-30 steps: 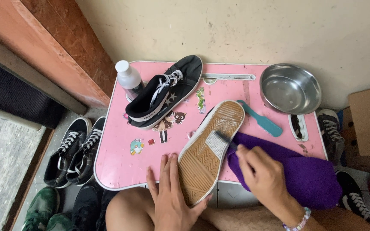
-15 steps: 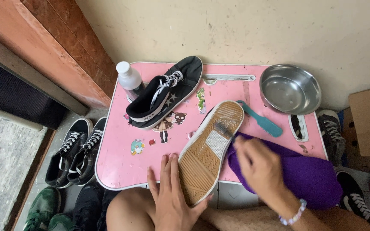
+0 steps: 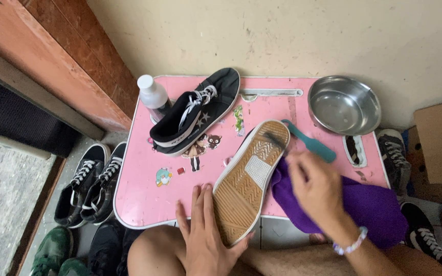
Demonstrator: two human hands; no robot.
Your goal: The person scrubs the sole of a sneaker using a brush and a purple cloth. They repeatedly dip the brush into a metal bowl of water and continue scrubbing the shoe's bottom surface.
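**Two hands, one upturned sneaker on the pink bench**

Two hands shared the work. The left hand [image 3: 205,232] lay flat and spread, fingers open, pressed against the heel end of the upturned sneaker [image 3: 250,179], apparently to keep it from sliding; it gripped nothing. The shoe lay sole-up across the near middle of the pink bench [image 3: 144,197], its tan tread facing the camera so the grooves could be reached. The right hand [image 3: 315,186] hovered just right of the sole near the toe, fingers curled, blurred; it seemed to be pinching a small dark brush [image 3: 274,139] against the tread, though the grasp itself could not be told for certain. Beneath that hand a purple cloth [image 3: 372,207] spread over the bench's right near corner. A teal-handled brush [image 3: 313,144] lay just beyond the toe. Farther off sat a steel bowl [image 3: 344,105] at the far right, the matching black sneaker [image 3: 198,112] upright at the far left, and a white-capped bottle [image 3: 153,93] touching it. More shoes stood on the floor [image 3: 6,184] to the left.
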